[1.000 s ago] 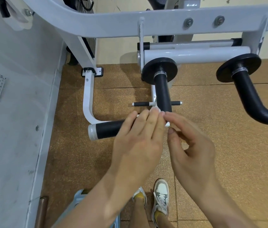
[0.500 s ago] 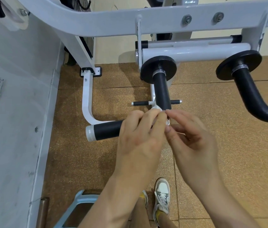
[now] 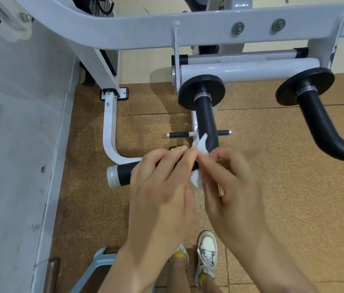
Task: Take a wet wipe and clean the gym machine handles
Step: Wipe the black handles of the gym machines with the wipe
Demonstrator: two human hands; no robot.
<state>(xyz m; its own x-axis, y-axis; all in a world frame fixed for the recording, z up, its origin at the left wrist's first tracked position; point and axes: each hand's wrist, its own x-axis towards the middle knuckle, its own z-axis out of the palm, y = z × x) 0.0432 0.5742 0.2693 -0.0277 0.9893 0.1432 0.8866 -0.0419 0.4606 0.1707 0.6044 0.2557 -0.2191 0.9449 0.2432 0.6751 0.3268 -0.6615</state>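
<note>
A small white wet wipe (image 3: pixel 200 146) is pinched between the fingertips of my left hand (image 3: pixel 162 187) and my right hand (image 3: pixel 230 187), both held together in the middle of the view. The wipe's lower part (image 3: pixel 196 178) shows between the two hands. Just behind them runs the machine's left handle (image 3: pixel 206 121), a black bent grip with a black disc at its far end; its lower leg with a white cap (image 3: pixel 120 174) sticks out left of my left hand. The right handle (image 3: pixel 319 123), same shape, curves off to the right.
The white machine frame (image 3: pixel 188 24) crosses the top, with a white leg (image 3: pixel 108 123) bolted to the brown cork floor. A grey wall (image 3: pixel 14 144) with a socket closes the left side. A light blue stool edge (image 3: pixel 95 265) and my shoes (image 3: pixel 207 252) are below.
My hands have closed together and risen slightly; the wipe, barely visible before, now sticks out crumpled between my fingertips beside the left handle.
</note>
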